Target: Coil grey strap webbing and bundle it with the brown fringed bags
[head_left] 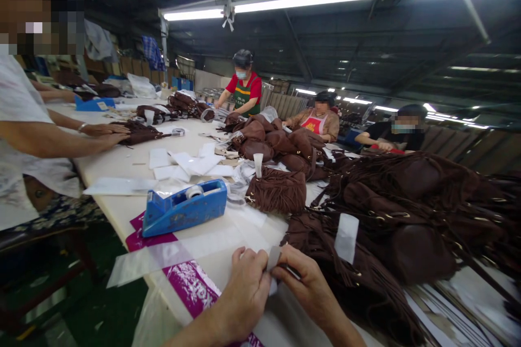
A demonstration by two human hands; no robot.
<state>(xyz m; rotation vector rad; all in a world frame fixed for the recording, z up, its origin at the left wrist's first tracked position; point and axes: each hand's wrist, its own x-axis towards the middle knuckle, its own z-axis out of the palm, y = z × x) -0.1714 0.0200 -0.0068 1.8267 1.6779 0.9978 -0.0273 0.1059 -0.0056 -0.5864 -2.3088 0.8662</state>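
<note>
Close in front of me, my left hand [247,288] and my right hand [304,280] are closed on the same small pale grey strip [273,258], which bends between their fingertips. Its exact kind does not show. Just right of my right hand lies a dark brown fringed bag [325,244] with a white tag [347,238] on it. Beyond my left hand stands a blue tape dispenser [185,209] with a roll in it. A clear plastic strip [150,261] lies across a purple printed sheet [189,282] at the table edge.
Brown bags [415,200] are heaped along the right side and middle of the white table [118,195]. White paper pieces [191,164] lie scattered beyond the dispenser. At left, a co-worker's hands [106,131] rest on another brown bag [142,133]. Several people work farther back.
</note>
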